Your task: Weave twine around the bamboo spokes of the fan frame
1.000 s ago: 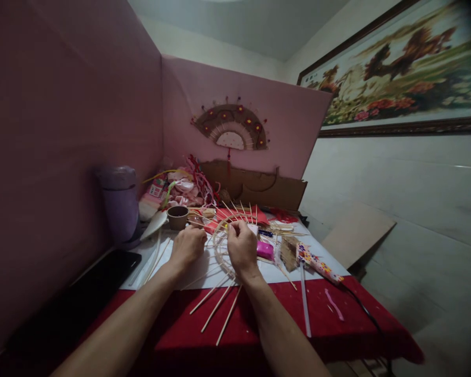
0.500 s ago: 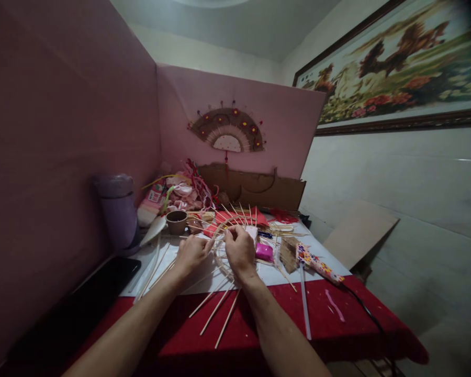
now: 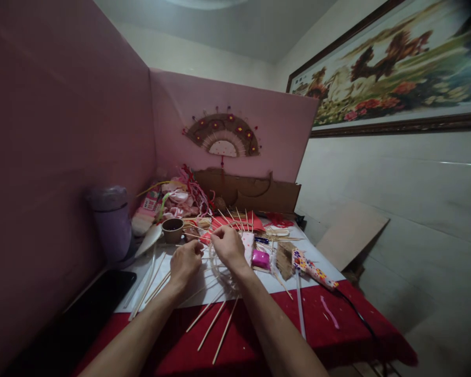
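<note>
Centrally, low in the frame, a fan frame (image 3: 223, 262) of thin sticks is worked on the white sheet (image 3: 172, 285). The left hand (image 3: 185, 263) is curled, fingertips pinched on a stick at the frame's left edge. The right hand (image 3: 226, 246) is closed over the sticks at the top — what is gripped cannot be told. A cup (image 3: 172, 230) stands upper left; a pink block (image 3: 261, 259) lies just right.

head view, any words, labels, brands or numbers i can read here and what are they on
No text can be read.
The pink and white packet by the pink backdrop carries a small printed label, too blurred to read.
The flower-patterned glue gun shows pattern only, no letters.
The framed horse painting shows no legible writing.
</note>
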The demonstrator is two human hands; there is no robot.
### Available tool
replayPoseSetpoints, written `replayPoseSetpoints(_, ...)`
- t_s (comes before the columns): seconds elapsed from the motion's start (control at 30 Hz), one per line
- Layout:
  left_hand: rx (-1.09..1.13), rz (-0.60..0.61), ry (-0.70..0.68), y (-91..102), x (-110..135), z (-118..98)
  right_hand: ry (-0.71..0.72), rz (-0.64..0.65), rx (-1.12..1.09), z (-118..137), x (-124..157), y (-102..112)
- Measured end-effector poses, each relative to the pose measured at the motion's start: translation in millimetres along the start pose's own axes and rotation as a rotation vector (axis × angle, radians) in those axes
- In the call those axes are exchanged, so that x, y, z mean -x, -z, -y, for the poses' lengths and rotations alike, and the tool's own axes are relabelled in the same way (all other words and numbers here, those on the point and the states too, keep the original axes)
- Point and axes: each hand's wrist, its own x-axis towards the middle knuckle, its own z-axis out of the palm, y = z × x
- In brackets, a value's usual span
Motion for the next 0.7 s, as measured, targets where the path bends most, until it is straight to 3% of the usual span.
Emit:
replayPoseSetpoints(0.13, -0.068, -0.009, -0.010, -0.1, -3, 0, 0.053, 0.048, -0.002, 2, -12, -7)
replayPoseSetpoints(0.33, -0.190, 0.042, -0.097, -0.7, -7, -2, 0.220, -0.166, -0.073, -21, -7, -20)
replayPoseSetpoints(0.7, -0.276, 0.034, -0.241, 1.1, -15, -2, 0.192, -0.310, -0.024, -22, 3, -21)
